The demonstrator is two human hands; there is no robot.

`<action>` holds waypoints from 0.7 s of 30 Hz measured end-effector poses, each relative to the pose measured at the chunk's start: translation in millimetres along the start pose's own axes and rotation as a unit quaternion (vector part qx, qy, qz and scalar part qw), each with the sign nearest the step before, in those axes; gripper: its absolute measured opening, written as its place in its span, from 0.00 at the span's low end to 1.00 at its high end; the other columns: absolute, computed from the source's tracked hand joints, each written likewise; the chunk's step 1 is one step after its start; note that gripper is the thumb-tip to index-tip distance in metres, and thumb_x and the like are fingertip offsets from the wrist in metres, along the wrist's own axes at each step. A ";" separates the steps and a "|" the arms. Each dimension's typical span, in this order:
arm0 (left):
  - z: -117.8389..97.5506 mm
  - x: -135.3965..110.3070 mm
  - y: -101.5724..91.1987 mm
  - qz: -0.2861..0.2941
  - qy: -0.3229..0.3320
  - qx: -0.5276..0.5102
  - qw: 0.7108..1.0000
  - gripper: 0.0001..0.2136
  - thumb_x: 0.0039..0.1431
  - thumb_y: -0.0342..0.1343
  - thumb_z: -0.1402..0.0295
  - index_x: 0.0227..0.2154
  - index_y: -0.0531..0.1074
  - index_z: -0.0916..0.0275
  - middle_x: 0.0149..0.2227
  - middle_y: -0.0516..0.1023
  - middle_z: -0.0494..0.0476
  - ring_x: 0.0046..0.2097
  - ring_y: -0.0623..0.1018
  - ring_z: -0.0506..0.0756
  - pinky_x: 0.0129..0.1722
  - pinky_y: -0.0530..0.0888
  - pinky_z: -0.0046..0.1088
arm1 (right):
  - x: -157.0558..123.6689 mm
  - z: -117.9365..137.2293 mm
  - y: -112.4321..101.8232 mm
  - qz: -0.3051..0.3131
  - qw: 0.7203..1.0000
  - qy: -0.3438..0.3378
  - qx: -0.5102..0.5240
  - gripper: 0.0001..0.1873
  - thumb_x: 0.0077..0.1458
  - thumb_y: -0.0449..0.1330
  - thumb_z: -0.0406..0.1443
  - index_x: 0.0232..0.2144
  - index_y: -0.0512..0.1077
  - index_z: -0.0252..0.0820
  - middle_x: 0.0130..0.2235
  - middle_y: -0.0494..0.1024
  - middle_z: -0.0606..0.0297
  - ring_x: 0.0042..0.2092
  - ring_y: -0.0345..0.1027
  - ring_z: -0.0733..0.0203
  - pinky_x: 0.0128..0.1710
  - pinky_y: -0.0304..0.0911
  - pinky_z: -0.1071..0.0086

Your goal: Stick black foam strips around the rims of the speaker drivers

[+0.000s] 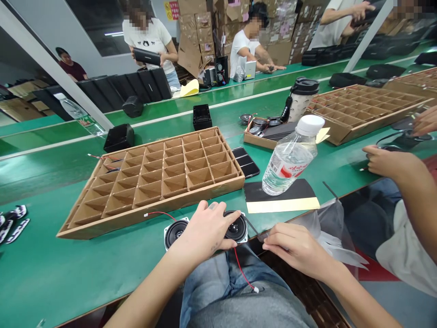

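My left hand [207,228] lies over a small black speaker [237,226] at the near edge of the green table, fingers curled on its frame. A second speaker [175,231] sits just left of it. Red wires [243,272] run from them, one hanging down over my lap. My right hand [293,246] is closed in a pinch on a thin dark strip [254,228] beside the speaker. A cardboard tray with divider cells [160,175] lies just beyond.
A water bottle [290,159] stands on a black sheet [282,196] at right. A phone [246,161] lies by the tray. Another person's hand [385,161] rests at far right. More divider trays [362,111], a tumbler [300,98] and workers are beyond.
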State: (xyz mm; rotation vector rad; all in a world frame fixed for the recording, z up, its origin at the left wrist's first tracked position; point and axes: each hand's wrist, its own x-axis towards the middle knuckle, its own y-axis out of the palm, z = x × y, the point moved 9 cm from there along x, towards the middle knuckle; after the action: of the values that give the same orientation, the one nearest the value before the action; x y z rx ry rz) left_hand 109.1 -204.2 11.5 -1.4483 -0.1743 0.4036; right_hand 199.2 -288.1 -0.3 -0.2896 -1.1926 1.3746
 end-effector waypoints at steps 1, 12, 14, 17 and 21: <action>0.3 -0.3 0.9 0.005 -0.003 -0.004 1.000 0.29 0.48 0.56 0.51 0.52 0.60 0.56 0.37 0.69 0.56 0.38 0.70 0.58 0.36 0.60 0.34 | 1.8 -1.6 -3.5 -0.007 1.000 0.004 -0.006 0.07 0.57 0.53 0.31 0.28 0.69 0.38 0.25 0.70 0.66 0.27 0.62 0.67 0.25 0.56 0.73; 2.1 -1.8 3.5 0.034 -0.038 -0.029 0.998 0.30 0.49 0.57 0.53 0.53 0.60 0.59 0.39 0.69 0.57 0.41 0.71 0.59 0.39 0.61 0.36 | 31.0 -13.1 -49.4 -0.189 0.979 0.035 -0.066 0.03 0.54 0.57 0.29 0.29 0.69 0.40 0.27 0.72 0.65 0.28 0.65 0.67 0.27 0.61 0.74; 2.2 -1.2 4.0 0.038 -0.040 -0.028 0.998 0.30 0.49 0.57 0.53 0.53 0.59 0.59 0.40 0.69 0.57 0.41 0.71 0.59 0.39 0.61 0.36 | 27.2 -12.7 -48.7 -0.199 0.977 0.040 -0.062 0.04 0.54 0.57 0.29 0.28 0.69 0.40 0.26 0.72 0.65 0.27 0.65 0.67 0.26 0.61 0.74; 2.7 -0.1 4.8 0.038 -0.039 -0.028 0.998 0.30 0.49 0.56 0.52 0.54 0.59 0.59 0.40 0.70 0.58 0.41 0.71 0.59 0.40 0.61 0.36 | 17.0 -13.6 -42.8 -0.177 0.983 0.036 -0.042 0.03 0.53 0.57 0.29 0.28 0.69 0.40 0.26 0.71 0.65 0.27 0.65 0.67 0.26 0.62 0.74; 2.9 0.4 5.3 0.035 -0.036 -0.029 0.998 0.30 0.50 0.56 0.52 0.54 0.59 0.58 0.40 0.69 0.58 0.41 0.71 0.59 0.39 0.61 0.36 | 2.8 -14.7 -29.0 -0.109 0.993 0.030 -0.019 0.03 0.54 0.57 0.29 0.29 0.69 0.40 0.25 0.71 0.66 0.27 0.65 0.68 0.26 0.61 0.74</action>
State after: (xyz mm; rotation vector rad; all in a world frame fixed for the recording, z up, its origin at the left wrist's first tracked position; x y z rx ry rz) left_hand 107.6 -201.0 6.6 -1.5012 -0.1948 0.5131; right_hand 226.9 -286.6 16.7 -0.2187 -1.1660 1.1463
